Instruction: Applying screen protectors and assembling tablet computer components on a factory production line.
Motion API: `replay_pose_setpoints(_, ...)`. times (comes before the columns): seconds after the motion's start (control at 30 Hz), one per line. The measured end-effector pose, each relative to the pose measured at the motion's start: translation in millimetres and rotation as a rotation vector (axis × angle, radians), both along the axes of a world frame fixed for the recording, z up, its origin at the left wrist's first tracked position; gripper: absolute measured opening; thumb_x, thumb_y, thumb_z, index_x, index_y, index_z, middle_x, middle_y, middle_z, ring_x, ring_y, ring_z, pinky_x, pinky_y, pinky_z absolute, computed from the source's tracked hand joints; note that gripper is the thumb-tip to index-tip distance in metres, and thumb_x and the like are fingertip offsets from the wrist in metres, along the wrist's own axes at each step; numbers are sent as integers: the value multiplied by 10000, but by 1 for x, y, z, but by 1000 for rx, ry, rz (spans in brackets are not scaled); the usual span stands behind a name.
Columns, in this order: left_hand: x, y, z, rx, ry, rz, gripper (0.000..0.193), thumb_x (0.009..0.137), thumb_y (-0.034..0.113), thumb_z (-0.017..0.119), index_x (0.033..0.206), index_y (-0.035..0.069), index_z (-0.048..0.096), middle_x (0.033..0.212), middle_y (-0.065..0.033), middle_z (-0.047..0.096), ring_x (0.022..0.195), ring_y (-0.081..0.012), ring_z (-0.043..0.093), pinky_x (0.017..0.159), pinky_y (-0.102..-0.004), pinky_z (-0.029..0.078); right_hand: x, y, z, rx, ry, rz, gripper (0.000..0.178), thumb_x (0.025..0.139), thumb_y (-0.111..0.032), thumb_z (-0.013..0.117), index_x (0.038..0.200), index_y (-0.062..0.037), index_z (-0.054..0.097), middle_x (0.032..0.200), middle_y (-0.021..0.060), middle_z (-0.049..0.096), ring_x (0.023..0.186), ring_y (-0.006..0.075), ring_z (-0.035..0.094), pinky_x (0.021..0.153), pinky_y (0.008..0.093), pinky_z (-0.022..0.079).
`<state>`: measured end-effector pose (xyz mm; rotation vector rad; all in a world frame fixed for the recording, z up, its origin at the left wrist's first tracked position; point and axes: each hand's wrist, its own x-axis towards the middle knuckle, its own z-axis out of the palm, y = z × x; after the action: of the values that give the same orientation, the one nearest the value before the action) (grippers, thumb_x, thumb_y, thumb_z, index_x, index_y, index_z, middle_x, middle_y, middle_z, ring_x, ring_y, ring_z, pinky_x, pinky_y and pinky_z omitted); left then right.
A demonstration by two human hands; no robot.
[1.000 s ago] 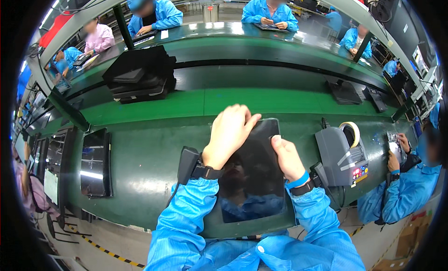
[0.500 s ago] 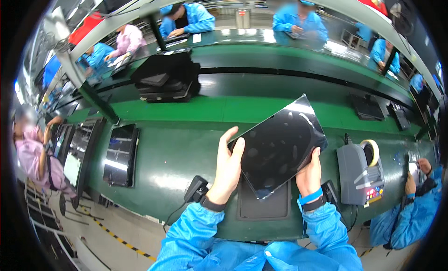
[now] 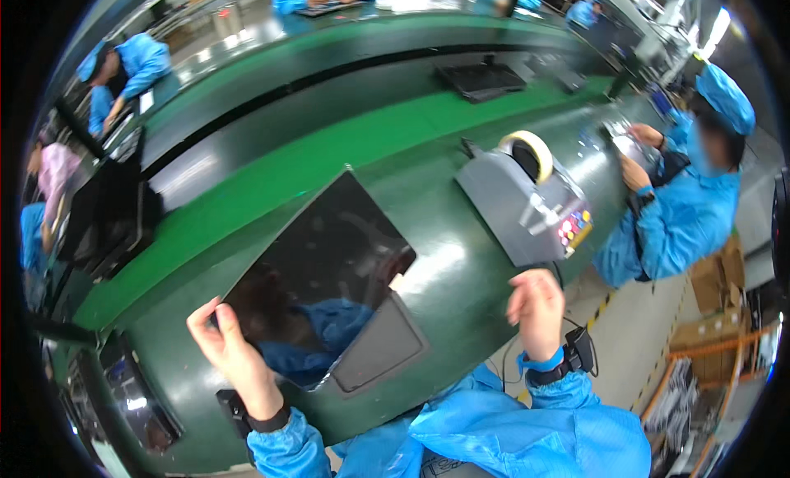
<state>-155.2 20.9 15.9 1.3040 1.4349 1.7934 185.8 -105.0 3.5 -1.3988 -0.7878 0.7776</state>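
Observation:
A glossy black rectangular screen panel (image 3: 329, 256) is tilted in front of me. My left hand (image 3: 239, 354) grips its left corner, thumb on top, other fingers partly hidden behind. Beneath the panel's lower right side, a dark flat pad with a raised rim (image 3: 395, 346) lies on the green bench, partly covered. My right hand (image 3: 539, 309) is off the panel, in front of the grey tape dispenser (image 3: 514, 206). Its fingers are loosely bent, with nothing visible in them. The dispenser carries a roll of pale tape (image 3: 531, 153) and coloured buttons.
Dark flat panels (image 3: 136, 396) lie at the left end of the bench (image 3: 444, 305). Farther left stands a black stack (image 3: 111, 206). Another black item (image 3: 481, 79) rests at the back. A co-worker in blue (image 3: 691, 198) sits to the right. Cables hang by my right wrist.
My right hand has let go of the panel and moved right toward the tape dispenser. The left hand still holds the panel. The whole view has swung to the right.

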Motion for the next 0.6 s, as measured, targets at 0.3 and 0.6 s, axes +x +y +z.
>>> replay_pose_setpoints(0.3,3,-25,-8,123,37,9,152,950,161,541,1024,33,505,1003,-44,531,933,-118,485,875,-260,379,60,-5,-16,53,287,-397,280,967,-305,502,978,-26,534,727,46,603,518,73,487,427,213,371)
replay_pose_setpoints(0.6,10,-28,-5,210,-240,-213,163,911,98,581,1023,38,479,1006,-88,553,959,-174,538,900,-302,417,94,-34,50,318,-323,-445,146,949,-196,496,845,-93,498,670,-40,458,563,25,402,480,167,293)
